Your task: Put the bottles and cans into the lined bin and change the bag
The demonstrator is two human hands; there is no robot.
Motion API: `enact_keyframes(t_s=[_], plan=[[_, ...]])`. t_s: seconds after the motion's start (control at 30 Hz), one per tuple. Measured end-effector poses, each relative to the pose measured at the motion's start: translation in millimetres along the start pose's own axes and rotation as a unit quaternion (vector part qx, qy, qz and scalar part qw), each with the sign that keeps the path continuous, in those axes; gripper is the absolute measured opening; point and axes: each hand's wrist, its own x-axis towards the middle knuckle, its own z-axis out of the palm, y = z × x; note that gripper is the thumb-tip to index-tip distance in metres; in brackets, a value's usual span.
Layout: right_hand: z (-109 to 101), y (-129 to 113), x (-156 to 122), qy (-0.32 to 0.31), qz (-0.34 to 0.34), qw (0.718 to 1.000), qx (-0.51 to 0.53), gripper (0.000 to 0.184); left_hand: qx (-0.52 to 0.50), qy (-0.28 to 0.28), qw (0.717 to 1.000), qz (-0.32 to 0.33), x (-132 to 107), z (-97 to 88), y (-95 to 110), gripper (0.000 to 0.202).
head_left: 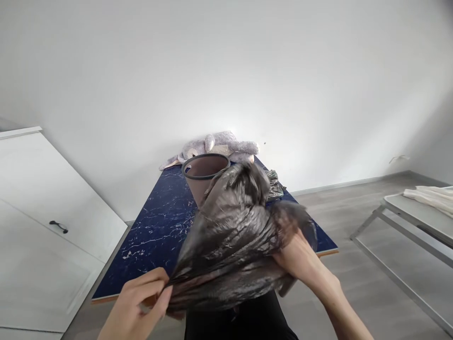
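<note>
A thin black plastic garbage bag (233,236) is spread out in front of me, partly puffed up above the table. My left hand (143,300) pinches its lower left edge between thumb and fingers. On the other side, my right hand (297,252) reaches into the bag, and its fingers are blurred and covered by the see-through plastic. Just behind the bag stands a brown trash bin (198,186) with a dark rim, upright and open at the top. The bag hides the bin's lower right part.
A grey plush toy (221,141) lies behind the bin against the wall. More crumpled plastic (274,184) rests on the right of the blue marbled table (152,231). A white cabinet (53,226) stands left; a folding table (417,212) with white cloth (430,198) stands right.
</note>
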Motion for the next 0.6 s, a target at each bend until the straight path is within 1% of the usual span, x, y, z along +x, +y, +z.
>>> enact_keyframes(t_s=[0.03,0.07,0.1,0.13,0.2,0.23,0.27,0.3,0.33,0.4,0.43,0.47,0.53,0.57,0.6], plan=[[1.4,-1.3,3.0,-0.054,-0.005,0.998,-0.026,0.039,0.028,-0.05,0.998,0.003,6.7,2.3,-0.6,0.047],[1.3,-3.8,6.3,-0.087,0.004,0.995,-0.046,0.038,0.062,-0.088,0.994,0.0,12.2,4.5,-3.6,0.046],[-0.5,-7.5,9.9,-0.09,0.021,0.994,-0.057,0.037,0.098,-0.104,0.99,-0.011,16.4,6.1,-8.6,0.046],[-4.0,-12.3,14.0,-0.065,0.04,0.995,-0.06,0.038,0.128,-0.099,0.986,-0.03,19.3,7.2,-15.0,0.044],[-14.4,-24.1,23.4,0.026,0.057,0.997,-0.037,0.044,0.173,-0.093,0.978,-0.075,22.4,7.8,-27.7,0.036],[-20.1,-30.4,28.1,0.071,0.052,0.996,-0.019,0.049,0.189,-0.082,0.974,-0.092,23.3,7.8,-31.7,0.029],[-25.3,-36.7,32.3,0.108,0.041,0.993,-0.003,0.055,0.201,-0.057,0.973,-0.098,24.2,8.1,-32.8,0.023],[-29.6,-42.7,35.9,0.133,0.026,0.991,0.008,0.06,0.208,-0.021,0.974,-0.093,25.5,9.1,-30.2,0.024],[-32.8,-48.4,38.8,0.149,0.012,0.989,0.014,0.064,0.208,0.022,0.975,-0.076,27.4,11.0,-24.1,0.033],[-36.0,-58.9,42.4,0.164,-0.011,0.986,0.017,0.068,0.192,0.1,0.976,-0.019,33.5,17.6,-3.3,0.058],[-36.6,-63.9,43.6,0.165,-0.02,0.986,0.017,0.07,0.175,0.119,0.977,0.014,38.0,22.1,9.2,0.067],[-37.1,-68.9,44.6,0.167,-0.028,0.985,0.016,0.07,0.154,0.121,0.98,0.042,43.6,27.0,21.3,0.074],[-38.6,-78.6,46.4,0.18,-0.049,0.982,0.017,0.07,0.129,0.102,0.982,0.09,57.8,36.7,40.7,0.08],[-39.7,-82.9,47.3,0.19,-0.064,0.98,0.018,0.07,0.125,0.087,0.983,0.106,66.2,40.7,46.9,0.076],[-41.0,-86.5,48.3,0.203,-0.077,0.976,0.019,0.069,0.122,0.075,0.982,0.121,75.0,43.6,51.0,0.065]])
